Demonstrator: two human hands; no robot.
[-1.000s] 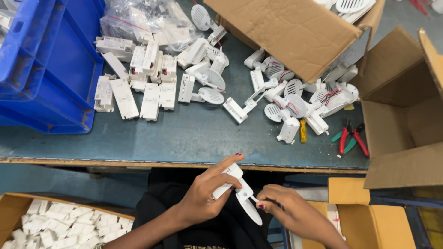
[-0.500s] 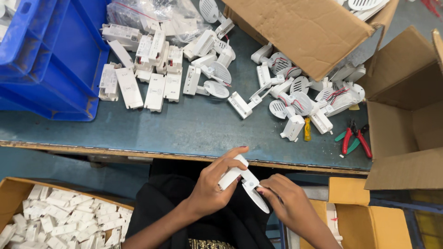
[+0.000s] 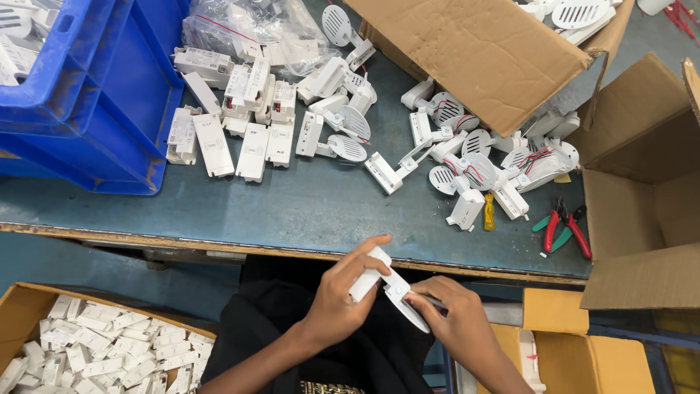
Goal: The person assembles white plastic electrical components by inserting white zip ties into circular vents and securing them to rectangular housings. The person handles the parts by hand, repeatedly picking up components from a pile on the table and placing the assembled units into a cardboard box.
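Observation:
My left hand (image 3: 343,292) grips the white box-shaped body of a small white light fitting (image 3: 372,276), held over my lap just below the table's front edge. My right hand (image 3: 445,314) pinches the fitting's round slotted head (image 3: 407,308) and what looks like a thin tool against it; the tool is mostly hidden by my fingers. Both hands touch the same fitting.
On the blue-grey table (image 3: 292,204) lie white rectangular driver boxes (image 3: 233,124), several white fittings with red and black wires (image 3: 474,160), a yellow screwdriver (image 3: 488,213) and red and green pliers (image 3: 561,230). A blue crate (image 3: 87,95) stands left, cardboard boxes (image 3: 481,51) right, a carton of white parts (image 3: 95,350) lower left.
Both hands stay on the white fitting and have shifted slightly to the right and up toward the table edge. The view has moved a little; the items on the table lie as before.

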